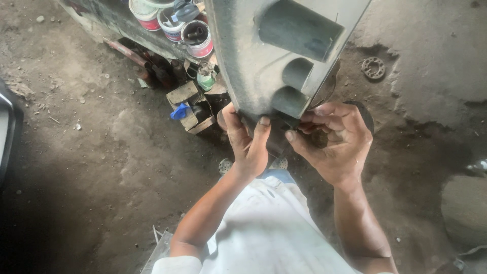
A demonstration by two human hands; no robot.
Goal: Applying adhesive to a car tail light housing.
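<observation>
A large grey plastic panel (253,56) with moulded tube-shaped sockets hangs in front of me, its lower edge near my chest. My left hand (247,142) grips that lower edge, thumb on the near face and fingers behind. My right hand (337,144) is curled beside the panel's lower right corner, fingertips pinching at a dark part under the edge; what sits between the fingers is hidden. Both forearms rise from my pale shirt at the bottom of the view.
Dirt floor all around. Several paint tins (198,38) and small bottles stand on a low dark ledge at the top left, with wooden blocks (185,99) and a blue piece (179,111) below. A round metal flange (374,67) lies at the top right. A dark object sits at the left edge.
</observation>
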